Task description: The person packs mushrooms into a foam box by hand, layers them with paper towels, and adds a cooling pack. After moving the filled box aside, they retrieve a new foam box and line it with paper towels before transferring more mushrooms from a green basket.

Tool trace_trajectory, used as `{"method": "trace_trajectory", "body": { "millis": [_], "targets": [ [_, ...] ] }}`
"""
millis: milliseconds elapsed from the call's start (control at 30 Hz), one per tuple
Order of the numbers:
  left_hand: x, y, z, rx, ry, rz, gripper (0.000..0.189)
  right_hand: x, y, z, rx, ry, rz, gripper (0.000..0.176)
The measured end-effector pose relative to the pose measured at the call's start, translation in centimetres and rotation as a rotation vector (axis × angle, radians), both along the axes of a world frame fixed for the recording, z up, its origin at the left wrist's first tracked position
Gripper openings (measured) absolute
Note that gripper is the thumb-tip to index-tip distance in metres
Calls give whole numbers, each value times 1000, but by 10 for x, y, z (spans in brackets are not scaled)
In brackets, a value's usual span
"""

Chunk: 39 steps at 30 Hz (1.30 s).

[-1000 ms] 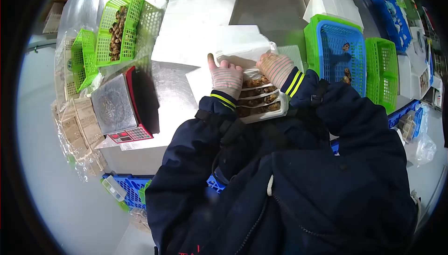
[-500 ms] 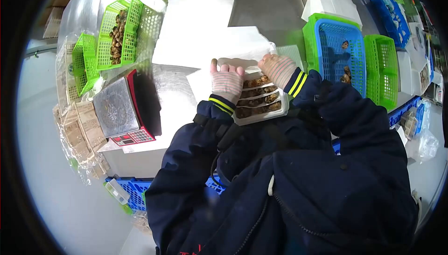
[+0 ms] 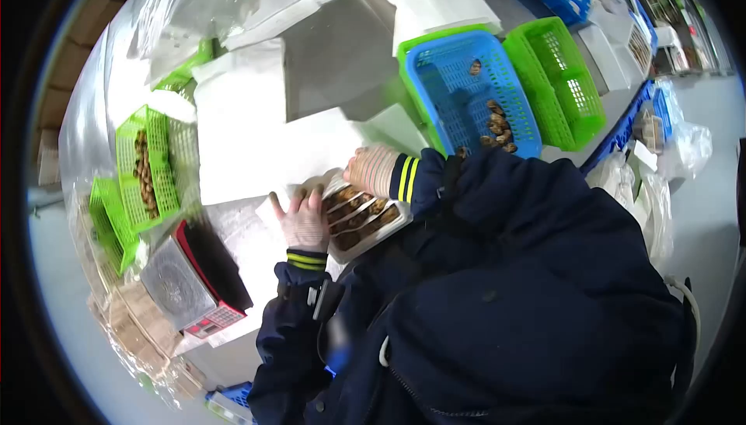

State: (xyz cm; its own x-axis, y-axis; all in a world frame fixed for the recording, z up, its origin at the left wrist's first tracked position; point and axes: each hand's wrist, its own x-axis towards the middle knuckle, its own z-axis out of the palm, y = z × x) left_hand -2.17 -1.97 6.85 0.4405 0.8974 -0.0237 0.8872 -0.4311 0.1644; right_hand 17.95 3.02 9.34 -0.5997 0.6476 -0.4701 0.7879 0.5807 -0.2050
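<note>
Tray (image 3: 371, 240) lies between left hand (image 3: 303, 221), spread flat, and right hand (image 3: 373, 170); its grip unclear.

White shallow tray (image 3: 388, 229), split into narrow rows, each row filled with lumpy brown pieces (image 3: 351, 215), uncovered, lying skewed, near side of the table (image 3: 326, 67), centre-left

Metal table (image 3: 330, 67): white sheets (image 3: 241, 126), baskets (image 3: 559, 83), scale (image 3: 179, 289), tray (image 3: 365, 223).

A steel desk (image 3: 330, 60) fills the view, brightly lit and partly covered with white sheets (image 3: 241, 137). Pale grey floor (image 3: 50, 301) borders its left side.
</note>
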Motion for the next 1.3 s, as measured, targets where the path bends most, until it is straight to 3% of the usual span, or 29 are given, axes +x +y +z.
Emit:
{"method": "trace_trajectory", "body": {
  "millis": [33, 133, 167, 200, 233, 300, 367, 400, 467, 667, 800, 867, 933, 967, 1000, 1033, 1100, 1167, 1200, 1233, 1267, 1300],
  "targets": [
    [-2, -6, -5, 81, -13, -9, 38, 4, -4, -3, -20, 14, -64, 23],
    [-11, -17, -11, 95, 9, -58, 38, 73, -32, -3, 317, 550, -279, 24],
    [-11, -16, -10, 89, 7, -59, 38, 106, -38, 8, 541, 442, -309, 24],
    [-10, -15, -8, 55, 36, -57, 37, 127, -36, 40, 363, 235, -606, 24],
    [-9, -12, -7, 26, 65, -57, 36, 166, -39, 22, 547, 254, -707, 23],
    [-10, -9, -9, 10, 101, -49, 31, 232, -40, 16, 185, -35, -1005, 26],
    [-10, -7, -11, -36, 105, -46, 27, 263, -44, -8, 129, -65, -956, 25],
    [-9, -7, -9, -36, 97, -48, 27, 266, -44, -14, 61, -224, -913, 28],
    [-10, -7, -8, -20, 99, -63, 28, 251, -43, 3, -126, -410, -880, 46],
    [1, -24, -1, 96, 117, -8, 37, 261, -61, -11, 86, -335, -744, 46],
    [45, -43, 27, 92, -248, -98, 42, 268, -60, -20, 66, -324, -828, 42],
    [74, -39, 51, -207, -414, -81, 41, 262, -72, -3, 443, 228, -1021, 35],
    [106, -36, 59, -478, -703, 14, 42, 231, -81, 9, 81, 934, -1224, 38],
    [123, -35, 58, -535, -916, 79, 44, 201, -85, 43, -142, 976, -1325, 40],
    [141, -33, 52, -479, -1070, 65, 42, 183, -89, 45, -257, 1010, -1235, 40],
    [147, -26, 46, -480, -1069, 61, 42, 168, -91, 48, -254, 1012, -1239, 40],
    [151, -18, 34, -960, -1031, 125, 29, 149, -92, 55, -573, 1224, -1269, 38],
    [133, -18, 38, -849, -1150, 233, 19, 175, -83, 51, -254, 823, -1221, 33],
    [115, -17, 37, -740, -1196, 302, 18, 203, -82, 30, 100, 460, -945, 29],
    [93, -16, 36, -621, -1234, 376, 18, 227, -79, 12, -11, 245, -1011, 23],
    [66, -10, 36, -310, -842, 330, 18, 235, -84, 18, 130, 51, -761, 22],
    [41, -5, 35, -24, -436, 278, 17, 243, -85, -5, 48, 13, -891, 23]
  ]
}}
